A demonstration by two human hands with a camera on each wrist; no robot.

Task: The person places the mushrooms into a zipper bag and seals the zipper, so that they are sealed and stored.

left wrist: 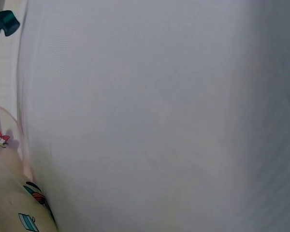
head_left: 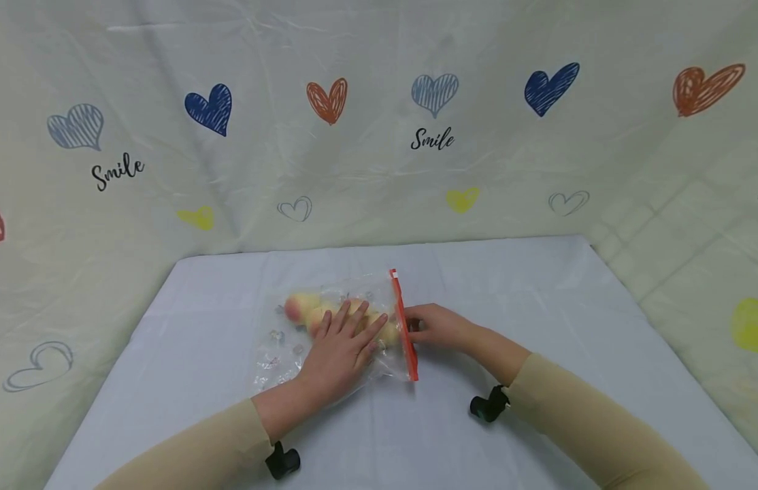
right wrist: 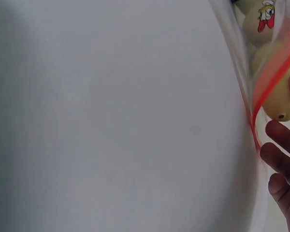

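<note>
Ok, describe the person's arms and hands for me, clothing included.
The left sleeve and right sleeve are long and plain beige. The left hand and right hand are ungloved. A small black device sits at each cuff.

Bench: white, cloth-covered.
Backdrop: pale, behind bench.
Hearts: blue, red, yellow, outlined.
Lettering: "Smile", black script.

Fruit in bag on table, left hand atop, right hand at zip.
</note>
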